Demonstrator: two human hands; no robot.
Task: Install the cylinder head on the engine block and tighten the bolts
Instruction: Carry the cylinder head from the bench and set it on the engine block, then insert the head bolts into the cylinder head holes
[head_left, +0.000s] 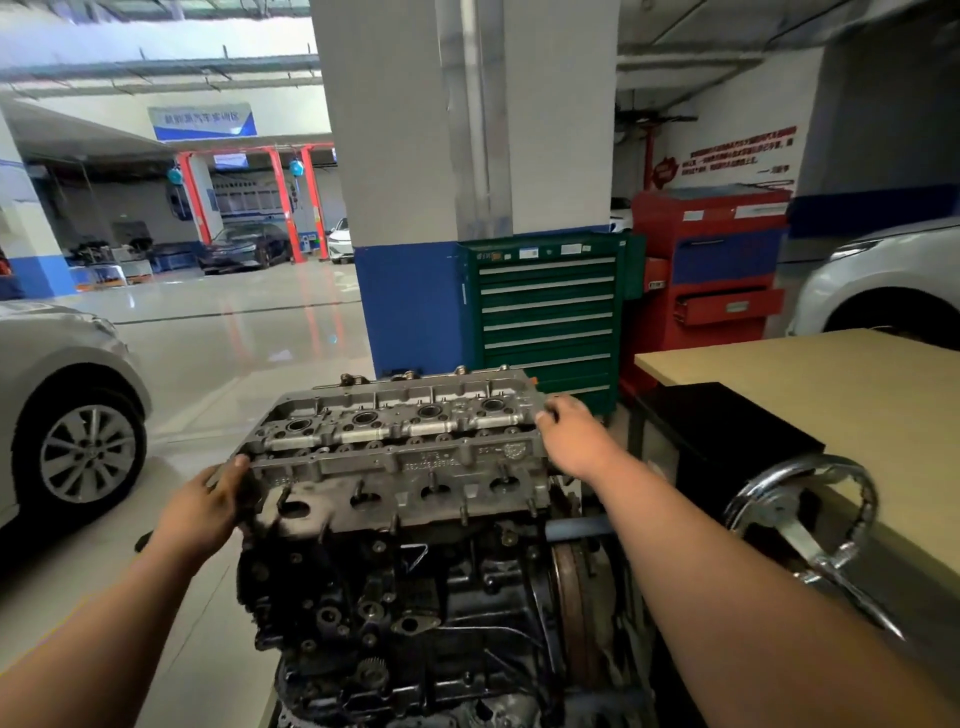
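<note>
- The white pillar (467, 130) with a blue lower part fills the upper middle of the frame.
- A silver car (67, 410) stands at the left edge, with one wheel visible. Part of a white car (893, 280) shows at the right edge.
- A table with a light wooden top (841, 395) is at the right, just beside the engine.
- The dark engine block (405, 613) takes the lower middle of the frame.
- A green drawer cabinet (545, 317) stands against the pillar, and a red cabinet (711, 260) is just beside it on the right.
- The grey cylinder head (400, 452) lies on top of the engine block, in the centre of the frame. I cannot tell if it is fully seated.
- A chrome handwheel (800, 519) is at the lower right, near the table edge.
- The left hand (202, 509) grips the left end of the cylinder head. Its thumb lies on the upper edge, and the other fingers are hidden behind the metal.
- The right hand (576, 436) holds the right end of the cylinder head, with its fingers bent over the top corner.
</note>
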